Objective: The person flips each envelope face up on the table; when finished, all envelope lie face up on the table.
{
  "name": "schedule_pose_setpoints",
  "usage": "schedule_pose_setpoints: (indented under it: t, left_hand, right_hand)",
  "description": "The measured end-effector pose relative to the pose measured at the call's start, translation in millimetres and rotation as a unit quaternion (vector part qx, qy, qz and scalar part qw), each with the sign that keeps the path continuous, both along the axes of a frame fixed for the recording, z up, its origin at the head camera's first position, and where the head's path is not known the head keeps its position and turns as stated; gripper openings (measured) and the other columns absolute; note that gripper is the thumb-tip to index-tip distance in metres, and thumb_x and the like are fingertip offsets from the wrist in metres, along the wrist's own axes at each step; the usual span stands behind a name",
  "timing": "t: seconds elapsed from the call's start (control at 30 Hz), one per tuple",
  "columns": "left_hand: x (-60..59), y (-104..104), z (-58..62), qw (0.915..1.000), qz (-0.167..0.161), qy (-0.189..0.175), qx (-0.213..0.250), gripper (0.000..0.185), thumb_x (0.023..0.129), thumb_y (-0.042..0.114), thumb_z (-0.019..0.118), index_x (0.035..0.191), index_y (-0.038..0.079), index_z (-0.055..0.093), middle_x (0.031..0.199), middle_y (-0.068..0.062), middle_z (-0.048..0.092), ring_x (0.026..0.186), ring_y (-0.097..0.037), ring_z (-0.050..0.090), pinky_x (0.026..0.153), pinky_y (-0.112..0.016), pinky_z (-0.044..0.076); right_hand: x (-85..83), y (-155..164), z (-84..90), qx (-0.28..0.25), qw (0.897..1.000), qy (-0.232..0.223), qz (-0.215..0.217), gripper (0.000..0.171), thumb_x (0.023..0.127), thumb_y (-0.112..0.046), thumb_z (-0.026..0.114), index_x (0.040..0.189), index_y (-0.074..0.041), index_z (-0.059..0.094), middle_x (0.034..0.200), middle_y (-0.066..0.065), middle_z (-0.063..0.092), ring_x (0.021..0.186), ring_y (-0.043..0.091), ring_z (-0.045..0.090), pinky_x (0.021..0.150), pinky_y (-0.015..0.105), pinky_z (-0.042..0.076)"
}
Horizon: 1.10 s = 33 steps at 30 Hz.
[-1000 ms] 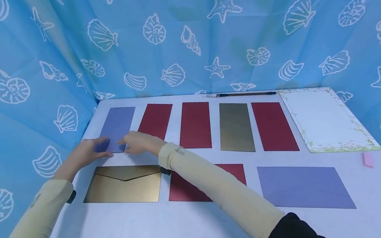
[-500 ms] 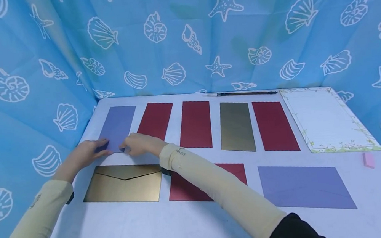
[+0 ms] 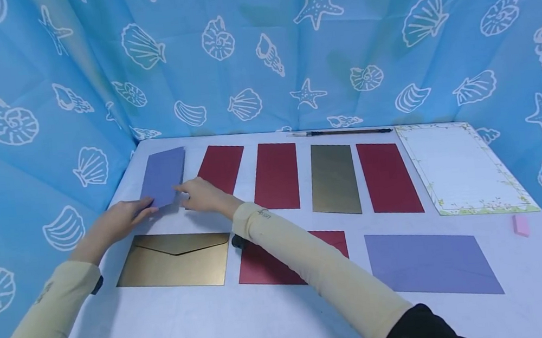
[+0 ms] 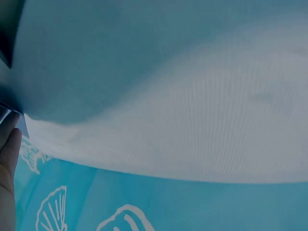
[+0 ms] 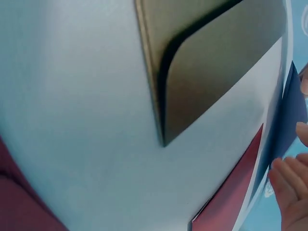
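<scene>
In the head view, a purple envelope (image 3: 163, 174) at the back left is raised off the table, with a shadow beneath it. My left hand (image 3: 121, 221) pinches its near left corner between thumb and fingers. At the envelope's right edge my right hand (image 3: 207, 197) holds on with the index finger and thumb; part of that grip is hidden. The left wrist view catches only fingers (image 4: 8, 154) beside a bit of envelope at the frame's edge. In the right wrist view, the lifted purple envelope (image 5: 288, 115) and fingers (image 5: 288, 185) show at the right side.
Right of the hands lie red envelopes (image 3: 275, 176) and a gold one (image 3: 334, 179) in a row. Nearer are a gold envelope (image 3: 174, 265), a red one (image 3: 332, 242) under my right arm, and a purple one (image 3: 432, 262). Floral paper (image 3: 467, 166), a pen (image 3: 346, 132) and pink eraser (image 3: 521, 225) lie beyond.
The purple envelope lay flat before; now it is lifted and tilted between both hands. My right hand has risen slightly and shifted a little to the right.
</scene>
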<state>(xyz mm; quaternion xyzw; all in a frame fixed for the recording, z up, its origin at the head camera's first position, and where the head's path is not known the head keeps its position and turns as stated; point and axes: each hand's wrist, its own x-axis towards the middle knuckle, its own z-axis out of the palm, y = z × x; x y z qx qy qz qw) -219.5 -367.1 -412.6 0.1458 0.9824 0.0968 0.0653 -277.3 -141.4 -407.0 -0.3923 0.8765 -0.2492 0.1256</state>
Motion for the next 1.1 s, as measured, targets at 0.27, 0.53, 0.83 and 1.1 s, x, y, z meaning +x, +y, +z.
schedule_pose_setpoints:
  t: [0.27, 0.53, 0.83, 1.1]
  left_hand:
    - [6.3, 6, -0.7, 0.9995, 0.022, -0.005, 0.02, 0.056, 0.101, 0.035, 0.049, 0.141, -0.003, 0.042, 0.128, -0.036, 0.05, 0.087, -0.037, 0.06, 0.068, -0.039, 0.05]
    - [9.7, 14, 1.0, 0.9967, 0.018, 0.027, 0.074, 0.059, 0.098, 0.03, 0.058, 0.139, -0.008, 0.042, 0.117, -0.036, 0.057, 0.07, -0.026, 0.058, 0.056, -0.031, 0.044]
    - [6.3, 31, 12.1, 0.9839, -0.014, 0.121, 0.13, 0.057, 0.088, 0.014, 0.072, 0.134, -0.009, 0.048, 0.111, -0.032, 0.063, 0.072, -0.034, 0.067, 0.058, -0.036, 0.055]
    - [10.1, 40, 15.0, 0.971, 0.001, 0.133, 0.199, 0.058, 0.087, 0.007, 0.071, 0.137, -0.009, 0.046, 0.13, -0.031, 0.052, 0.111, -0.047, 0.056, 0.084, -0.052, 0.048]
  right_hand:
    - [3.3, -1, -1.4, -0.072, 0.996, -0.03, -0.032, 0.058, 0.097, -0.023, 0.06, 0.146, -0.002, 0.037, 0.142, 0.011, 0.05, 0.123, 0.014, 0.053, 0.085, 0.012, 0.043]
    - [10.0, -3, -1.8, -0.171, 0.979, -0.1, -0.039, 0.057, 0.098, -0.011, 0.057, 0.149, -0.005, 0.032, 0.145, 0.012, 0.045, 0.126, 0.013, 0.05, 0.067, 0.013, 0.047]
    - [14.7, -3, 5.0, -0.176, 0.982, -0.051, -0.033, 0.057, 0.097, -0.008, 0.057, 0.149, -0.005, 0.033, 0.143, 0.011, 0.049, 0.124, 0.014, 0.052, 0.09, 0.013, 0.043]
    - [16.7, -2, 8.9, -0.189, 0.981, -0.032, -0.037, 0.063, 0.097, -0.009, 0.059, 0.152, -0.012, 0.029, 0.148, 0.007, 0.042, 0.124, 0.014, 0.052, 0.091, 0.013, 0.042]
